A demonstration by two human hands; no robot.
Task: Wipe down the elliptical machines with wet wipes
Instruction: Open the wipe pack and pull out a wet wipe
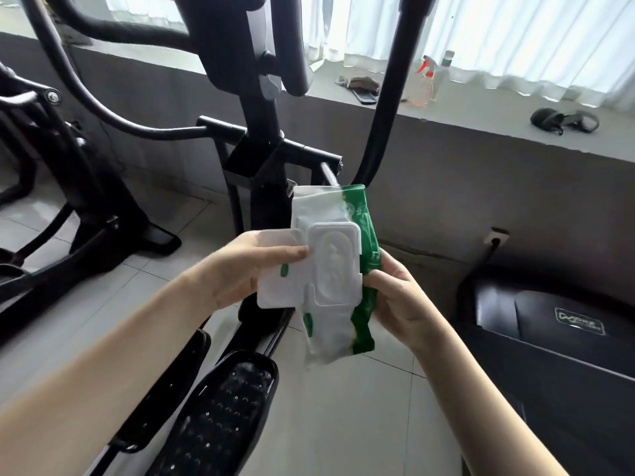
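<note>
Fingers (287, 256) of the left hand (237, 269) lie straight and pressed together across the white lid (275, 286), which is flipped open to the left of the pack (357, 235); the thumb is hidden behind the lid. Right hand (402, 297) grips the pack's right edge, thumb on the front and the other fingers curled round behind. This pack of wet wipes is white and green, held upright in the air between both hands, its oval opening uncovered and facing the camera. On its green band near the top the figures "80" can be read; the rest of the print is too blurred. Behind and left of the pack stands the black elliptical (261, 132), with one studded pedal (223, 417) below the pack. Right of the pack and lower sits a black machine (549, 338) bearing a boxed logo whose letters cannot be made out. Above the pack, a grey ledge (464, 108) carries a clear spray bottle (424, 85) with a red trigger and a dark phone (364, 97).
</note>
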